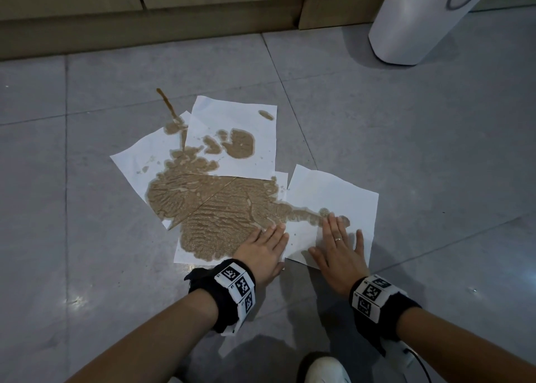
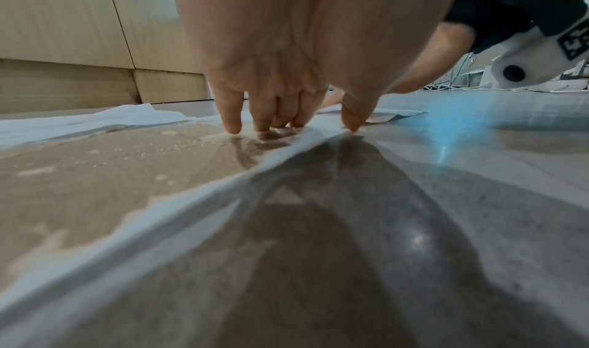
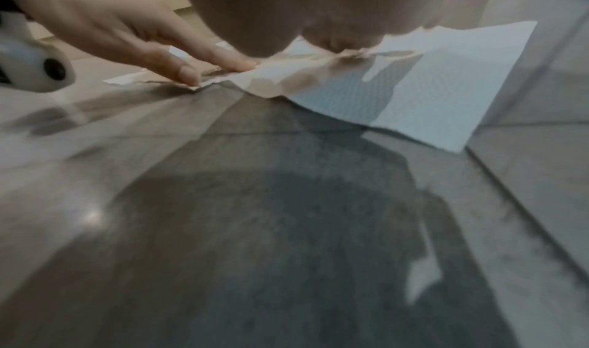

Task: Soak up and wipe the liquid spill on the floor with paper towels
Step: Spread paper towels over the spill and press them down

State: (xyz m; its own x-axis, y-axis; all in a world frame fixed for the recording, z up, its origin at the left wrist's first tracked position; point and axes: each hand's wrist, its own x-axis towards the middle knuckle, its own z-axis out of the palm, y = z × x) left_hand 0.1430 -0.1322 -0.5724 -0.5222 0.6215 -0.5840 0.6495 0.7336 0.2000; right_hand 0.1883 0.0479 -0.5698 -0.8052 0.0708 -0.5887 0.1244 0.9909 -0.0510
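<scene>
Several white paper towels (image 1: 232, 116) lie overlapped on the grey tile floor, soaked through with a brown spill (image 1: 214, 214). A thin brown streak (image 1: 168, 104) runs bare onto the floor at the far end. My left hand (image 1: 265, 245) lies flat, fingers straight, pressing the near edge of the wet towel (image 2: 95, 177). My right hand (image 1: 338, 243) is spread flat on the rightmost towel (image 1: 342, 191), fingertips at its brown stain. In the right wrist view this towel (image 3: 446, 81) is crumpled under the palm, and the left hand's fingers (image 3: 191, 61) press beside it.
Wooden cabinet fronts with a plinth (image 1: 145, 26) run along the far side. A white cylindrical appliance (image 1: 417, 26) with a grey cord stands at the far right. Grey floor tiles (image 1: 435, 139) surround the towels. A white shoe (image 1: 324, 368) is near the bottom edge.
</scene>
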